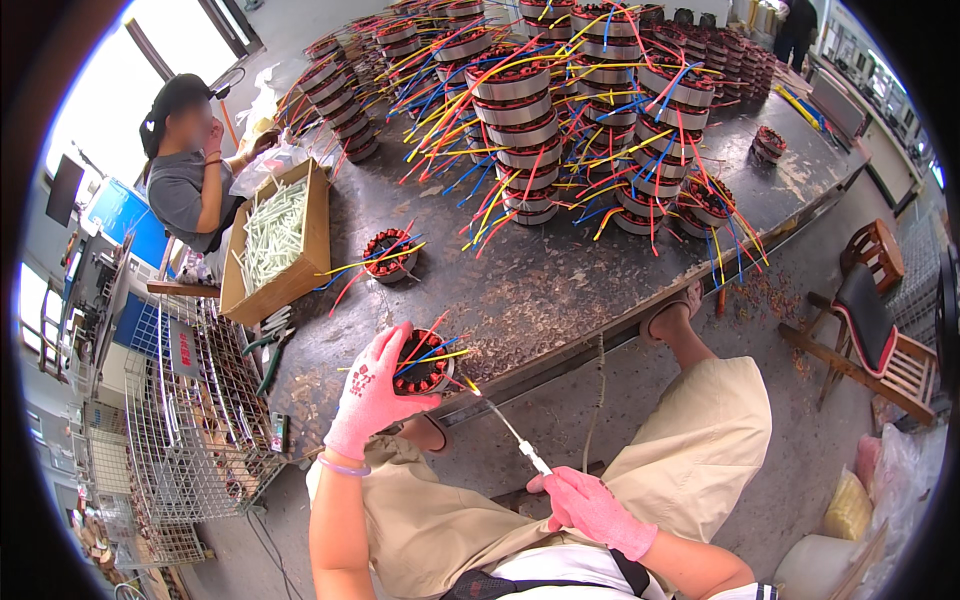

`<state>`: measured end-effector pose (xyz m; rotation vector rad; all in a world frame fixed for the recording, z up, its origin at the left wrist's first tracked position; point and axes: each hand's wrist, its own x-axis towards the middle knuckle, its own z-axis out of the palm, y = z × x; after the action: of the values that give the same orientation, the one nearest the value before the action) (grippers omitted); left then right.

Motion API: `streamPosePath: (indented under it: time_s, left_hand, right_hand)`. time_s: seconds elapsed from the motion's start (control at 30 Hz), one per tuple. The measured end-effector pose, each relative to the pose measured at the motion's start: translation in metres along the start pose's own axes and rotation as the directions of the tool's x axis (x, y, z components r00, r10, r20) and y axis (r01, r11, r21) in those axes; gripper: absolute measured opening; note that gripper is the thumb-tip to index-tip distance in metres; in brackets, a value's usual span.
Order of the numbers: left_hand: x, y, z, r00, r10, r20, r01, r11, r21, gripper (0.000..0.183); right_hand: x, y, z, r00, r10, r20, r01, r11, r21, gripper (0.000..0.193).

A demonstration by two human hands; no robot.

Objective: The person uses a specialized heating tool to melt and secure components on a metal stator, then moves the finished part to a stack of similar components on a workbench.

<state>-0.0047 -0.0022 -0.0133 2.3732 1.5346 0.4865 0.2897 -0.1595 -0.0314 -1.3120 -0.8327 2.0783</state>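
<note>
My left hand, in a pink knitted glove, is closed round the side of a motor stator at the table's near edge. Red windings ring the stator, and red, blue and yellow wires stick out of it. In front of my lap my right hand, gloved the same way, grips a slim rod-like piece, white near the fingers and thin and greyish further out. Its far end, beside the stator, shows yellow and red; whether these are wire ends I cannot tell. Another wired stator sits on the table just beyond my left hand.
Tall stacks of wired stators fill the table's far side. A cardboard box of white tubes stands at the left, near green-handled pliers. A co-worker sits behind it. Wire baskets stand lower left, chairs at right.
</note>
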Motion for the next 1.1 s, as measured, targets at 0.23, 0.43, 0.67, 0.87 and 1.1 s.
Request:
streamPosePath:
  time_s: [0.23,0.43,0.67,0.87,1.1]
  left_hand:
    - [0.0,0.0,0.0,1.0,0.003,0.003,-0.003,1.0,0.001,0.102]
    - [-0.001,-0.002,0.001,1.0,0.012,-0.003,-0.012,1.0,0.0,0.103]
    - [0.0,-0.001,0.001,1.0,0.012,-0.006,-0.012,1.0,-0.004,0.102]
    - [-0.001,-0.001,0.0,1.0,0.017,-0.006,-0.018,1.0,-0.007,0.102]
    - [-0.001,-0.001,0.0,1.0,0.023,-0.006,-0.023,1.0,0.009,0.102]
  right_hand:
    - [-0.001,-0.001,-0.001,1.0,0.002,0.001,-0.002,0.999,-0.033,0.035]
    - [0.0,0.0,-0.001,1.0,0.013,-0.001,-0.013,1.0,-0.027,0.035]
    - [0.003,0.007,-0.003,1.0,0.011,0.004,-0.011,1.0,0.023,0.034]
    - [0.006,0.014,-0.003,1.0,0.012,0.009,-0.013,0.998,0.056,0.035]
    - [0.003,0.006,-0.001,1.0,0.009,0.012,-0.01,0.999,0.031,0.036]
